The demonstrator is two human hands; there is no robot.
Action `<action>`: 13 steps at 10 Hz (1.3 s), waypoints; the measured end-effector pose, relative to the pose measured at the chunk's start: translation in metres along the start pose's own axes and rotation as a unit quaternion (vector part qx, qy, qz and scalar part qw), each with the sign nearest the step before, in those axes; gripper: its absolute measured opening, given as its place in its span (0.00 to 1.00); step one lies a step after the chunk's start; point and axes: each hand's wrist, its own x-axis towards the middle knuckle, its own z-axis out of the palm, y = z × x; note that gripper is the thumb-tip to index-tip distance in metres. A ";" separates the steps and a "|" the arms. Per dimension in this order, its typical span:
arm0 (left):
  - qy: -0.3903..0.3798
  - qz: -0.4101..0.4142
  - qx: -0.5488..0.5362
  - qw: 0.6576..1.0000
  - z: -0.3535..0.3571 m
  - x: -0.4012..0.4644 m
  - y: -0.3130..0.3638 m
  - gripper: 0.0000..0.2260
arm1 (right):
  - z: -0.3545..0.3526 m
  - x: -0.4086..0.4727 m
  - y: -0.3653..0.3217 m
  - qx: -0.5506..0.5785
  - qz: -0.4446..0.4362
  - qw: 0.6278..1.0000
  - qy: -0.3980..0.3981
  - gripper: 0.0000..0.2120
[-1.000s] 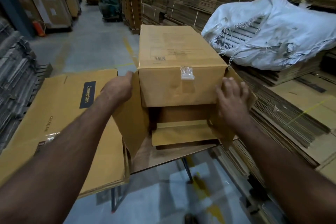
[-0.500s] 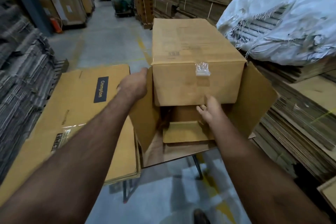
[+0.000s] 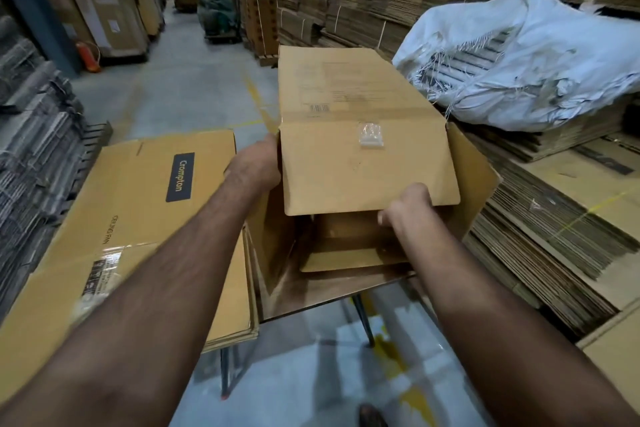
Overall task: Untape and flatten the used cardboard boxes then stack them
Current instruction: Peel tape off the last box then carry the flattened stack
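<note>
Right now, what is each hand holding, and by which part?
Both hold the open box: the right hand grips the lower edge of its top flap; the left hand holds its left side.

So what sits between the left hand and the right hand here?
In the head view, the box's hanging top flap, with a tape scrap, lies between the left hand and right hand.

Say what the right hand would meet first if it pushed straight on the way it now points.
Likely the inside of the open box: the right hand grips the lower edge of the top flap and points into the opening. Depth inside is unclear.
</note>
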 end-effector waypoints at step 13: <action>0.190 0.103 -0.304 0.928 -0.009 -0.008 -0.014 0.13 | 0.010 0.117 0.157 -0.626 -0.150 0.737 -0.205 0.29</action>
